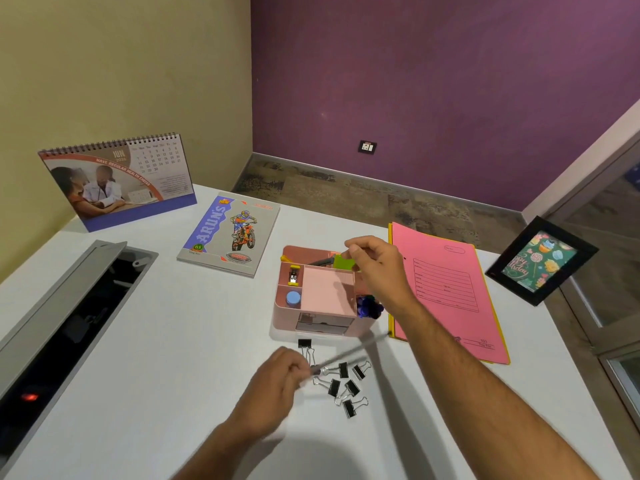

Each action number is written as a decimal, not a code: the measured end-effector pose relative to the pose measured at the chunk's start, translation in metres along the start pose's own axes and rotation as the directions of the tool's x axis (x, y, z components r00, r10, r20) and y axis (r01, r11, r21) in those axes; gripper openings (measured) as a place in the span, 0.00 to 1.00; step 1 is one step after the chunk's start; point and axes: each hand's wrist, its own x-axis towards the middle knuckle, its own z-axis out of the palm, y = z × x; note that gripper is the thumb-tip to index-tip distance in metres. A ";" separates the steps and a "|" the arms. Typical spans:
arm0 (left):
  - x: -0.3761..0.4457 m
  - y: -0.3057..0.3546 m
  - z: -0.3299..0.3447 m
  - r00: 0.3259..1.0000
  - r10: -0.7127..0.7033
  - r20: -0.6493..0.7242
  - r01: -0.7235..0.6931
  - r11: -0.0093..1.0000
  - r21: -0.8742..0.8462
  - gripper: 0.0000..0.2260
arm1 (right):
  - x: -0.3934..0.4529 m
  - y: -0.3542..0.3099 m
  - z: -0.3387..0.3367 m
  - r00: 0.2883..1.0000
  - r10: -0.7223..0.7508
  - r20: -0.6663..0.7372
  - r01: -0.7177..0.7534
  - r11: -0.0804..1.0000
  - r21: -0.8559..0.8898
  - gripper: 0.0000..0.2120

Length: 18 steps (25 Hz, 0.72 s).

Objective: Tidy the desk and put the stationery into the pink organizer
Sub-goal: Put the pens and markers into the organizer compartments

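Note:
The pink organizer [325, 292] stands mid-desk, holding a yellow-black item [294, 274], a blue round thing [293, 299] and a purple object [370, 305] at its right side. My right hand [375, 263] hovers over its back compartment, fingers pinched on a green block [343, 263] beside a dark pen. My left hand [280, 379] is near the front of the desk, gripping a thin grey pen or pencil [349, 353], blurred, that slants up to the right. Several black binder clips [341, 382] lie loose in front of the organizer.
A pink folder [446, 292] lies right of the organizer, a framed card [542, 261] beyond it. A notebook [230, 233] and a desk calendar [117, 181] sit at the back left. An open cable hatch [69, 306] runs along the left of the white desk [173, 341].

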 end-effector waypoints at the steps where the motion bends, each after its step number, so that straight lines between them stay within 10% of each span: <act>1: 0.005 0.003 -0.001 0.995 -0.073 -0.070 0.066 0.993 -0.097 0.12 | -0.001 -0.002 -0.006 0.998 0.046 0.046 -0.049 0.996 0.081 0.07; 7: 0.033 0.027 -0.004 0.913 -0.356 -0.199 0.221 0.842 -0.493 0.10 | -0.011 -0.002 -0.022 0.945 0.086 0.314 -0.201 0.914 0.354 0.17; 18: 0.040 0.041 -0.009 0.928 -0.321 -0.189 0.184 0.837 -0.516 0.06 | -0.027 -0.020 0.011 0.937 -0.011 0.348 -0.069 0.974 0.217 0.10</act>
